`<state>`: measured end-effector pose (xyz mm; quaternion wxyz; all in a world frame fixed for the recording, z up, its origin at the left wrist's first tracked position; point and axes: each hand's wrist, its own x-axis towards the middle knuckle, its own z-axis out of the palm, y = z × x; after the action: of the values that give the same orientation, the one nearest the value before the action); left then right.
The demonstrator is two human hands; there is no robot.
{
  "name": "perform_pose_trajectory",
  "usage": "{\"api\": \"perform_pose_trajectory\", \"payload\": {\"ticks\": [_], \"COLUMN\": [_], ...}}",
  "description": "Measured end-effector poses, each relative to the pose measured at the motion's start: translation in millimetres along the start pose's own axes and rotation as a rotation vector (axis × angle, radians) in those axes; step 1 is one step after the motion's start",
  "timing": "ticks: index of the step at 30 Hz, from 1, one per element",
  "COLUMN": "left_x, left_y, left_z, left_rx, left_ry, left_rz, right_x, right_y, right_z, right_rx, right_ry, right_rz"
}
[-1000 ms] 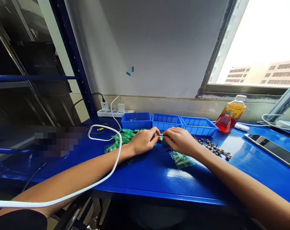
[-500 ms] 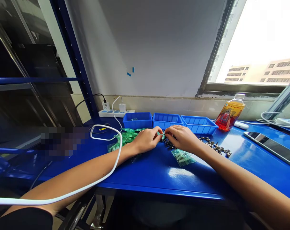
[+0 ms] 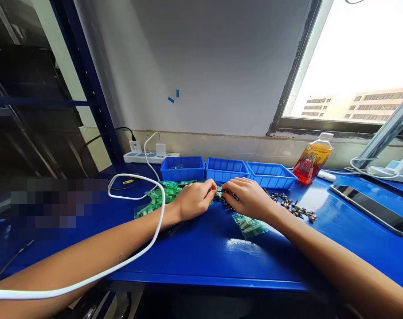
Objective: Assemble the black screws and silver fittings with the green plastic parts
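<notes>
Head view.

1. Left hand (image 3: 193, 199): rests on the tabletop (image 3: 201, 254), knuckles up, fingers curled. The grip is closed: the fingertips pinch a small item (image 3: 218, 192) at its left end. The item is too small to identify.
2. Right hand (image 3: 246, 198): rests on the tabletop just beside the left hand, fingers curled. The grip is closed on the right end of the same small item. The fingertips of the two hands nearly touch.
3. Small item: held between both hands, just above the tabletop, in front of the middle bin (image 3: 226, 169).
4. Green bags (image 3: 159, 196): a loose pile under and left of the left hand, touching it.
5. Single bag (image 3: 249, 224): lies flat on the tabletop, beneath the right wrist.
6. Dark parts (image 3: 292, 207): scattered in a line right of the right hand; more lie under the fingertips of both hands.
7. Bins: the left bin (image 3: 182, 168), the middle bin and the right bin (image 3: 271, 176) stand in a row behind the hands, touching side to side.
8. Cable (image 3: 144, 246): white, laid across the left forearm, looping back toward the power strip (image 3: 148, 156) at the wall.
9. Bottle (image 3: 312, 158): orange liquid, tilted, right of the bins.
10. Phone (image 3: 370, 208): flat on the tabletop, well apart from the hands, far right.
</notes>
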<state>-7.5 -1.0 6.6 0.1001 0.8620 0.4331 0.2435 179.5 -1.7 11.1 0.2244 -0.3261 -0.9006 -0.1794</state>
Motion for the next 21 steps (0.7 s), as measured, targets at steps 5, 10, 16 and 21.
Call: {"api": "perform_pose_trajectory", "payload": {"ticks": [5, 10, 16, 21], "left_x": [0.3, 1.0, 1.4, 0.8], "left_y": [-3.8, -6.1, -5.4, -4.9], "left_z": [2.4, 3.3, 2.1, 2.2], "left_rx": [-0.016, -0.016, -0.009, -0.021], "left_ry": [0.02, 0.016, -0.017, -0.009], "left_rz": [0.029, 0.048, 0.016, 0.028], "right_x": [0.2, 0.0, -0.4, -0.4], "right_y": [-1.1, -1.9, -1.5, -1.5], "right_z": [0.3, 1.1, 2.8, 2.4], "right_rx": [-0.008, -0.019, -0.011, -0.018], "right_ry": [0.002, -0.015, 0.009, 0.001], "right_rz": [-0.023, -0.021, -0.005, -0.016]}}
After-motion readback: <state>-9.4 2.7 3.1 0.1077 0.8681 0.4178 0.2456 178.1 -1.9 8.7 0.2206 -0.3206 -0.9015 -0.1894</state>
